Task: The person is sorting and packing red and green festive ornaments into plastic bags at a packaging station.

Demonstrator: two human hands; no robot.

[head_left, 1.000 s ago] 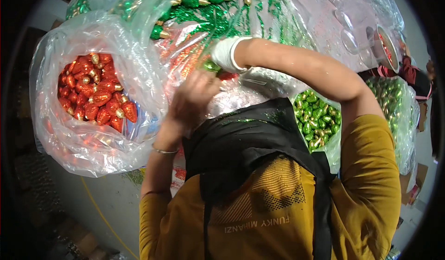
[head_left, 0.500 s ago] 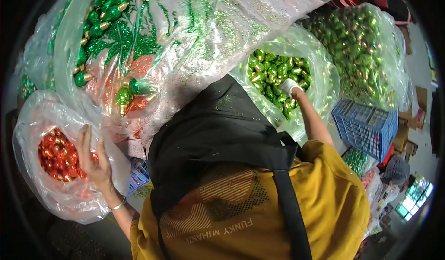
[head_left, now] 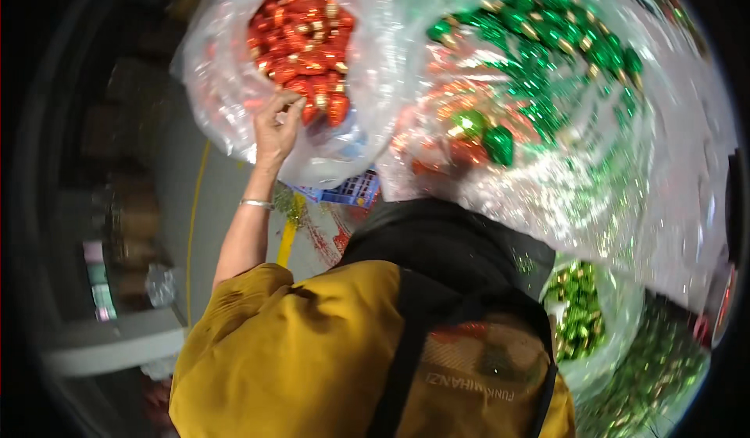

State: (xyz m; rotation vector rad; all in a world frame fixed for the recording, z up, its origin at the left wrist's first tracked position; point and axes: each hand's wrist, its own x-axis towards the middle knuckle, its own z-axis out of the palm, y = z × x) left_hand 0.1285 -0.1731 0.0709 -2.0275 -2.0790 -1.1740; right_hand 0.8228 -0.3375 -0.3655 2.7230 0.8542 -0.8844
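Note:
At the upper left, my left hand (head_left: 277,129) reaches to the near edge of a heap of shiny red bulb-shaped ornaments (head_left: 301,43) with gold caps. Its fingers are bent together against the nearest ones; blur hides what is between them. The heap lies in an open clear plastic bag (head_left: 215,71). At the lower right, beside my apron, light green ornaments (head_left: 582,309) fill another bag (head_left: 625,321). A small whitish patch at their left edge seems to be my covered right fingertips (head_left: 558,311); my body hides the rest of that hand.
A plastic-covered table (head_left: 594,211) holds dark green ornaments (head_left: 547,28), loose green glitter, and a light green ornament (head_left: 469,123) beside a dark green one (head_left: 498,145). A blue crate (head_left: 348,189) stands below the red bag. Yellow lines (head_left: 195,211) mark the grey floor.
The view has swung left, so the red bag now sits higher and nearer the middle. My left hand has gone from spread fingers to bent ones at the red ornaments. My right arm has left view.

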